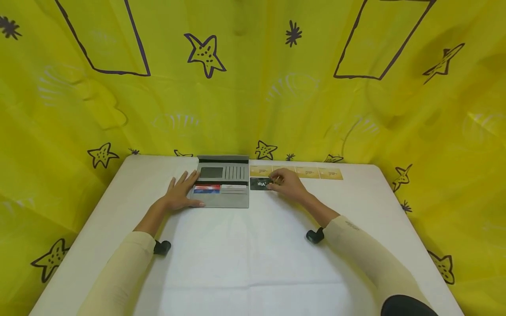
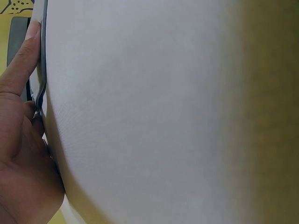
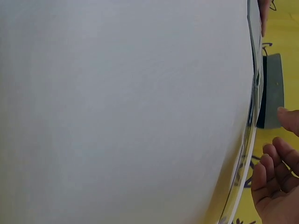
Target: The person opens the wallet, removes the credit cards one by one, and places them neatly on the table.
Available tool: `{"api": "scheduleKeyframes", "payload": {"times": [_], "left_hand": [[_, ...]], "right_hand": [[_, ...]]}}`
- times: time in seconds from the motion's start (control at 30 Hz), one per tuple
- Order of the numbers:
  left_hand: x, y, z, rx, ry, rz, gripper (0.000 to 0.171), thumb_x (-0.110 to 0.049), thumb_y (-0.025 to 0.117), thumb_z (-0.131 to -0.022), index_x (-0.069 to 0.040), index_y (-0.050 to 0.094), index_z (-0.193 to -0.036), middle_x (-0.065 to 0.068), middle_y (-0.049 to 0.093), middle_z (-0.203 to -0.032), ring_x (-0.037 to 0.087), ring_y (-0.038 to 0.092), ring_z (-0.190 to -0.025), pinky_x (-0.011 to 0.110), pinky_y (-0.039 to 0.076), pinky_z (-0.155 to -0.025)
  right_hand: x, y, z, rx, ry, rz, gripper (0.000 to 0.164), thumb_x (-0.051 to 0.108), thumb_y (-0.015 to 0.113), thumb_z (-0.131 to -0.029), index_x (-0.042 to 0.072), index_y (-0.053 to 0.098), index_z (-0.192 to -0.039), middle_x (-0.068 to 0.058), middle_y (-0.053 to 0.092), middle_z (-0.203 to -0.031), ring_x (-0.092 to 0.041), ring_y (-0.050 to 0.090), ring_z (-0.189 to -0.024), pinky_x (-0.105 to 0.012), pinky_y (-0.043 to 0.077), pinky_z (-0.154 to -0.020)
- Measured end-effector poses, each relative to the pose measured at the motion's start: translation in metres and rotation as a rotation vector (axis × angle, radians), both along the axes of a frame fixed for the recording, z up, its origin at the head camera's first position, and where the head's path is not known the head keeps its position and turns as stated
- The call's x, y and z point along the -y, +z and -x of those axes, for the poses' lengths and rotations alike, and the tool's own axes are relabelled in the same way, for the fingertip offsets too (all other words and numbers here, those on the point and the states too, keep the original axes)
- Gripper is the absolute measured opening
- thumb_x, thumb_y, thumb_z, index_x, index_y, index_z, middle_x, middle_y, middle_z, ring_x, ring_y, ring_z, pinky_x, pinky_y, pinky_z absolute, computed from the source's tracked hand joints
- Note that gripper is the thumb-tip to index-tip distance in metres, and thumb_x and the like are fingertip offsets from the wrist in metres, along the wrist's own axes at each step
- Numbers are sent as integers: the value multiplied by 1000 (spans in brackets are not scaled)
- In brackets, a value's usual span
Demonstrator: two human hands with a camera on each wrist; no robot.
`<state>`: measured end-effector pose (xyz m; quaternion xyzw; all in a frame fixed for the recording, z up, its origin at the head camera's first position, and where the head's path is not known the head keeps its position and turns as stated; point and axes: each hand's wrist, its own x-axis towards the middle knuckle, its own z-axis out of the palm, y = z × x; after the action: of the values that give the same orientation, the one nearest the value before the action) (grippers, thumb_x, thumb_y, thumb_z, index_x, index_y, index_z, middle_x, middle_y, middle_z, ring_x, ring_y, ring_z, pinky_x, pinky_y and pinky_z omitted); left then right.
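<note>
An opened grey wallet (image 1: 227, 202) lies near the table's far edge, with a dark window, card slots and a red-and-blue card (image 1: 207, 188) tucked in its lower half. My left hand (image 1: 180, 192) rests at its left side with fingers spread, thumb along the lower left corner. In the left wrist view the thumb (image 2: 23, 63) lies over the wallet's edge. Right of the wallet is a black card marked "Vip" (image 1: 258, 184). Bent fingers of my right hand (image 1: 290, 184) are over its right end. In the right wrist view a gap separates thumb and fingers, with no card visible between.
Several gold cards (image 1: 330, 174) lie in a row behind the black card, along the far part of the white table (image 1: 237, 254). A yellow patterned curtain (image 1: 245, 109) hangs behind and beside the table. The wallet's flap (image 3: 273, 91) rises at the back.
</note>
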<state>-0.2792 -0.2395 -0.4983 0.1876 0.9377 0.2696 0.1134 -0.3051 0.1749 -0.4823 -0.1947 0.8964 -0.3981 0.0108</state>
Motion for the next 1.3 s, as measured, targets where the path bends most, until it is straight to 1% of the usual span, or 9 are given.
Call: {"api": "scheduleKeyframes", "payload": {"times": [0.13,0.23,0.47,0.53,0.67,0.77,1.0,1.1,1.3], "left_hand": [[1,-3,0,2,1,-14,117,-51,83,-85,-1,16,-167,25,8,-173,47,-6,-158,68,-15,-119],[2,-6,1,-4,-5,-24,119,-56,81,-84,-2,15,-167,24,7,-173,46,-7,-158,66,-17,-119],[5,-12,5,-21,-15,-18,122,-64,78,-83,-4,14,-168,22,6,-174,44,-9,-159,65,-18,-119],[5,-11,5,-23,-19,-38,123,-65,79,-83,-3,15,-168,23,6,-174,45,-9,-158,66,-18,-119],[4,-9,4,-24,-20,-38,122,-65,78,-84,-4,14,-168,22,6,-174,45,-9,-158,66,-18,-119],[4,-9,3,-22,-16,-11,121,-63,77,-85,-4,13,-168,21,5,-174,44,-8,-159,64,-17,-120],[3,-7,0,-14,-14,-40,121,-57,81,-84,-1,14,-167,24,7,-173,47,-7,-158,66,-18,-119],[3,-8,1,-24,-15,-9,120,-60,79,-85,-3,13,-168,22,5,-174,45,-8,-158,65,-16,-120],[3,-7,0,-39,-19,-44,121,-63,79,-84,-2,16,-167,23,7,-173,47,-6,-158,67,-16,-119]], "right_hand": [[13,0,2,23,4,-19,26,14,84,-91,0,75,-111,-10,73,-103,-24,64,-89,-36,55,-77],[21,0,4,34,-3,-43,26,15,84,-92,1,76,-112,-9,73,-103,-22,64,-87,-33,54,-75],[37,3,5,51,1,-51,24,14,82,-93,2,76,-113,-9,72,-104,-22,62,-88,-34,53,-77],[42,3,6,55,5,-52,23,14,82,-93,2,76,-112,-8,72,-102,-22,61,-87,-33,52,-77],[51,2,8,53,17,-50,22,15,82,-93,3,77,-111,-7,73,-103,-21,62,-88,-32,52,-78],[59,1,9,56,26,-43,23,14,83,-93,3,77,-112,-7,73,-105,-21,63,-90,-33,54,-80],[74,2,8,78,26,-52,18,11,80,-94,3,77,-111,-7,72,-106,-20,64,-91,-32,56,-81],[80,3,9,84,26,-56,16,9,80,-94,3,77,-109,-7,72,-105,-21,64,-92,-32,56,-81],[87,1,12,91,37,-78,13,7,78,-95,4,77,-107,-5,71,-101,-20,64,-94,-33,56,-84]]}}
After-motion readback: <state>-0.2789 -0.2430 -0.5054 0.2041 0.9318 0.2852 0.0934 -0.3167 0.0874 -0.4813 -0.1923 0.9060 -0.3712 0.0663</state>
